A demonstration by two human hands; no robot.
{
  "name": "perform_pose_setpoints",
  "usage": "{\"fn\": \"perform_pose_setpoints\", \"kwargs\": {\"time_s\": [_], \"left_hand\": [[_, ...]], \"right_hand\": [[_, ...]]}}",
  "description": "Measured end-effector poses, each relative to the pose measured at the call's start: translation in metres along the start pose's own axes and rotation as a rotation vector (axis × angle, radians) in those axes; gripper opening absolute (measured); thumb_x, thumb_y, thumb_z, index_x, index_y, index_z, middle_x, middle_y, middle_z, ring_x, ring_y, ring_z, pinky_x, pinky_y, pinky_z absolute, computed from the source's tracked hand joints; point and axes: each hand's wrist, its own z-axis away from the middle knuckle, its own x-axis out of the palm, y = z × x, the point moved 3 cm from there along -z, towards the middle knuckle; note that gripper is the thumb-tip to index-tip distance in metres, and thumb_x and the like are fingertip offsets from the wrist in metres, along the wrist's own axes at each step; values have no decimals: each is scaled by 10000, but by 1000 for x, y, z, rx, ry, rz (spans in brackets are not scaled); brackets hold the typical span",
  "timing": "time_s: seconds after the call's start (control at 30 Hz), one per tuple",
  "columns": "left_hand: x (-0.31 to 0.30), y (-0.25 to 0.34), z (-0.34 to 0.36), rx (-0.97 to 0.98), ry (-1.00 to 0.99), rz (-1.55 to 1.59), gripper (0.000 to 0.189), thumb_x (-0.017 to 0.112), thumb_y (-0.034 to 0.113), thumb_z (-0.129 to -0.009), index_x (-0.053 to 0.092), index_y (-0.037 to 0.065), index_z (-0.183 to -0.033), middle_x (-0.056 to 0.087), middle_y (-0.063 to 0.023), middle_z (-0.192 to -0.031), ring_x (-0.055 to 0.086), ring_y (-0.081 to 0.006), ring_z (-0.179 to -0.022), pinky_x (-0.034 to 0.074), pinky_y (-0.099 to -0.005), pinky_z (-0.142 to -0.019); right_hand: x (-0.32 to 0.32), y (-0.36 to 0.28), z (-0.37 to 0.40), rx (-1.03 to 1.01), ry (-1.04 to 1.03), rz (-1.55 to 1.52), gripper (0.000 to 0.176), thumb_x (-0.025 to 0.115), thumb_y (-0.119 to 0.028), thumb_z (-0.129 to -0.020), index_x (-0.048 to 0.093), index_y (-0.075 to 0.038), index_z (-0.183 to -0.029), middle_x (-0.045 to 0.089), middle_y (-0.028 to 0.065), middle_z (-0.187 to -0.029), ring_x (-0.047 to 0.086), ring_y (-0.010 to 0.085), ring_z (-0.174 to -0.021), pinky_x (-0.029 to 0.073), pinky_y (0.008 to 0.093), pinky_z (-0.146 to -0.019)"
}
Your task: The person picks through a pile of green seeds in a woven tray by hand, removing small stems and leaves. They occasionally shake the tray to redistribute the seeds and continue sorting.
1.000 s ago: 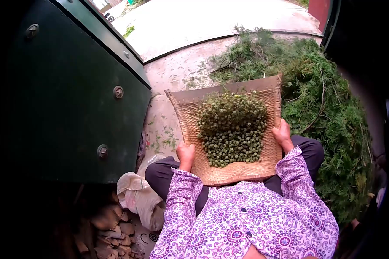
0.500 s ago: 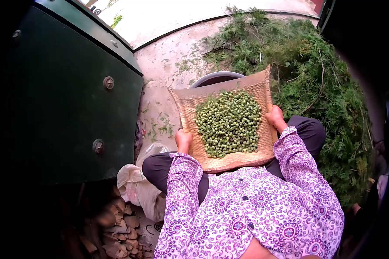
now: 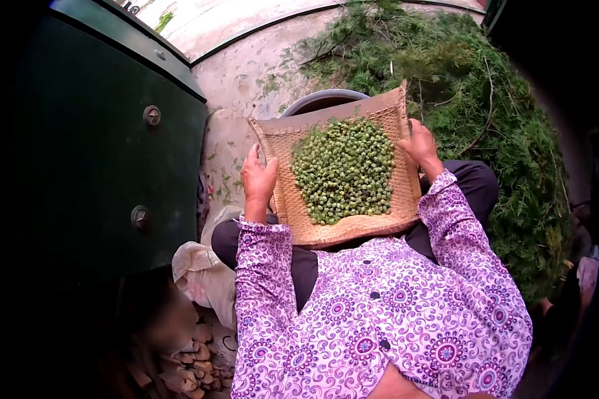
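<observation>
A woven winnowing basket [image 3: 291,226] rests across my lap, its far end over the front of a round basin [image 3: 306,103]. Small green cone-like pods [image 3: 343,173] are heaped in the middle of it. Beside the basket's left rim is my left hand [image 3: 258,179], open, thumb apart from the raised fingers. On the opposite side, my right hand [image 3: 420,146] has the right rim between thumb and fingers, though the fingertips are partly hidden behind it.
Cut evergreen branches [image 3: 499,126] cover the floor on the right. A dark green metal door [image 3: 100,146] stands on the left, with a whitish sack [image 3: 203,272] near my knee. Split firewood [image 3: 186,372] lies at the lower left.
My left hand has loosened from the left rim and shifted up along it, fingers opening. My right hand has slid farther up the right rim. The pod heap looks much the same.
</observation>
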Motion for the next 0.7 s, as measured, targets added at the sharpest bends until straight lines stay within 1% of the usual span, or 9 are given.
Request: {"fn": "perform_pose_setpoints", "kwargs": {"time_s": [0.07,0.13,0.2,0.27,0.33,0.4,0.47,0.67,0.7], "left_hand": [[-29,26,-9,86,32,99,522,646,219,-702,511,-7,-1152,571,-200,-1062,560,-323,-958,438,-390,-825],[-52,49,-14,146,40,130,477,646,172,-718,522,-13,-1140,581,-191,-1056,572,-272,-961,458,-356,-789],[-56,56,-19,122,53,198,459,649,166,-722,531,-22,-1125,591,-186,-1040,590,-248,-922,467,-340,-769],[-49,48,-21,92,66,269,442,651,160,-726,540,-31,-1109,601,-181,-1024,607,-225,-883,476,-324,-749],[-36,32,-21,-52,41,268,406,652,166,-729,562,-26,-1075,630,-152,-951,631,-203,-765,485,-304,-704],[-33,34,-22,-36,34,259,377,652,162,-727,577,-28,-1045,644,-143,-905,636,-202,-685,488,-302,-688],[-35,44,-28,102,-31,305,418,659,175,-752,555,-54,-1086,635,-150,-935,622,-175,-814,487,-272,-723],[-43,45,-33,125,31,348,349,640,152,-730,582,-43,-1014,622,-192,-920,634,-213,-678,492,-310,-657],[-45,48,-32,143,26,340,344,641,154,-731,584,-48,-1003,621,-192,-904,631,-214,-670,493,-312,-650]], "right_hand": [[-13,-33,6,-329,149,-36,500,675,-188,-655,511,-20,-1096,580,209,-997,569,336,-908,458,382,-782],[6,-58,11,-483,11,-166,346,644,-118,-652,588,-2,-973,601,199,-919,587,340,-796,476,369,-722],[39,-77,22,-623,-176,-247,339,640,-85,-632,602,0,-958,607,189,-856,587,316,-764,477,372,-703],[71,-91,36,-651,-258,-32,196,614,-36,-583,584,-31,-777,566,185,-789,568,355,-786,461,422,-691],[101,-94,42,-667,-284,31,129,578,-32,-617,571,-48,-744,548,176,-775,566,356,-777,458,435,-679],[125,-93,42,-664,-327,219,102,531,-41,-677,583,-55,-765,555,176,-813,573,350,-782,464,435,-683],[143,-90,42,-629,-345,337,104,494,-63,-743,586,-58,-791,555,183,-860,587,341,-773,472,438,-679],[143,-78,37,-634,-285,342,98,563,-94,-712,631,-55,-770,601,173,-844,601,328,-760,481,420,-676],[134,-74,35,-530,-342,290,100,602,-109,-681,642,-54,-754,613,166,-798,606,323,-738,485,409,-667]]}}
